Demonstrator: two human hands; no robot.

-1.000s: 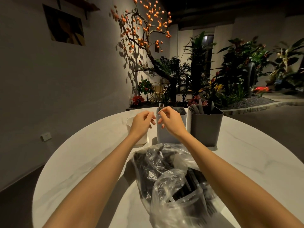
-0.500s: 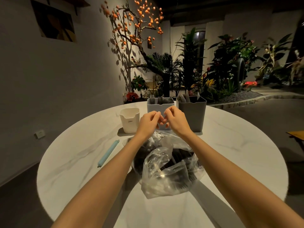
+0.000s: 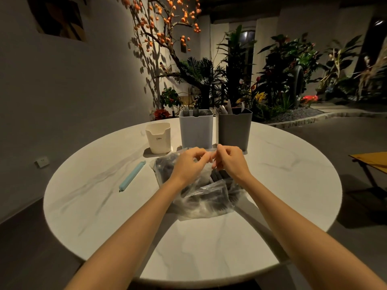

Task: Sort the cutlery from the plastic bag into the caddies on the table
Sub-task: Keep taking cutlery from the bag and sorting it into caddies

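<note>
left hand [image 3: 189, 164]: fingers curled, pinching plastic bag [image 3: 201, 201] top | right hand [image 3: 230, 162]: curled, pinching same edge

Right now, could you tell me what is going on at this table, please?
A person is working at the clear plastic bag of dark cutlery lying on the round white table. Both hands, the left hand and the right hand, pinch the bag's top edge, seemingly to open it. Behind it stand a light grey caddy with forks in it, a dark grey caddy with some cutlery, and a white caddy. A light blue bag clip lies to the left.
</note>
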